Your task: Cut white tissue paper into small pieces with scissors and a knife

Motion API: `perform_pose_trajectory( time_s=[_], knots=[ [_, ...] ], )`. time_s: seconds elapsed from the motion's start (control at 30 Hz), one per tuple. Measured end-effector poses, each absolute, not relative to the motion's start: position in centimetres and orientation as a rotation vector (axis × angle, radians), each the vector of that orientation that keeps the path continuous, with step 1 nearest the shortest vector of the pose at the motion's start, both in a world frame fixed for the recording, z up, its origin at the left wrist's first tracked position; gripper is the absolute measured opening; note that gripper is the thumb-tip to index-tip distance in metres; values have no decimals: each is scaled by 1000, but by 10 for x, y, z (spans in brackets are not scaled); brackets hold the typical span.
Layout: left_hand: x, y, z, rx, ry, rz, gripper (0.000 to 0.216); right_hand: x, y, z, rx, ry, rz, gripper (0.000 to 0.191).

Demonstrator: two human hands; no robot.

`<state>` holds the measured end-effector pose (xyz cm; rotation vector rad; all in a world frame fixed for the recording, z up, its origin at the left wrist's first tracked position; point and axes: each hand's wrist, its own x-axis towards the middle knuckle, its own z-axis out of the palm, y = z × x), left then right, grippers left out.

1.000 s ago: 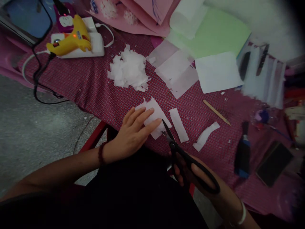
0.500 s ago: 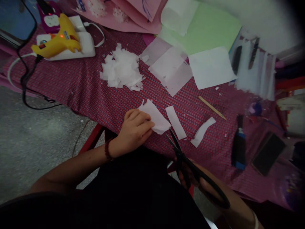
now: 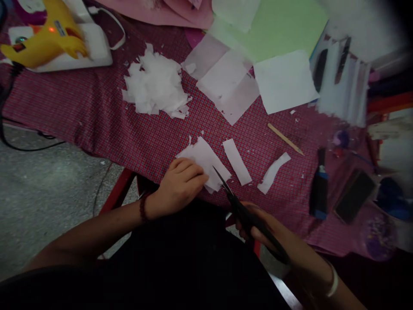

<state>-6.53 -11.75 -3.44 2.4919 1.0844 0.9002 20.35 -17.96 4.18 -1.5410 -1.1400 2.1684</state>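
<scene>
Since half a second ago the scissors (image 3: pixel 237 206) have swung in from beside the white paper, and their blades, parted then, now lie nearly together with the tips over the near right edge of the paper stack (image 3: pixel 204 160). The view has also slid, so the things at the far side sit higher and further left. The left hand (image 3: pixel 180 186) rests on the near left corner of the paper stack with its fingers bent and bunched, gripping and pressing the sheets against the worktop (image 3: pixel 97 107), which is covered in a red checked cloth. The right hand (image 3: pixel 263 228) is closed around the black handles of the scissors, just off the worktop's near edge and over the person's lap. The paper stack lies at the near edge of the worktop, between the two hands. Just to its right lies a straight paper strip (image 3: pixel 237 162), apart from it, and further right a curved strip (image 3: pixel 273 173). Beyond these lies a thin wooden stick (image 3: pixel 285 139). A pile of white scraps (image 3: pixel 155 86) sits well behind the left hand, and a yellow glue gun (image 3: pixel 41 41) rests on a white power strip (image 3: pixel 93 51) at the far left. Loose white and translucent sheets (image 3: pixel 226 82) and a green sheet (image 3: pixel 277 26) cover the far middle.
</scene>
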Motion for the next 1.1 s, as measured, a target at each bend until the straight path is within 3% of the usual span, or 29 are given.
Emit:
perform_pose_trajectory(
  time_s=[0.2, 0.67, 1.1],
  knots=[
    [-66, -118, -38, 2512, 1042, 932, 12, 205, -180, 36, -1541, -1162, 2142, 46],
    [-66, -119, -39, 2506, 1085, 925, 11, 201, -183, 37, -1684, -1079, 2209, 55],
    [-62, -129, -44, 2450, 892, 1161, 9, 200, -186, 40, -1552, -1181, 2135, 41]
  ],
)
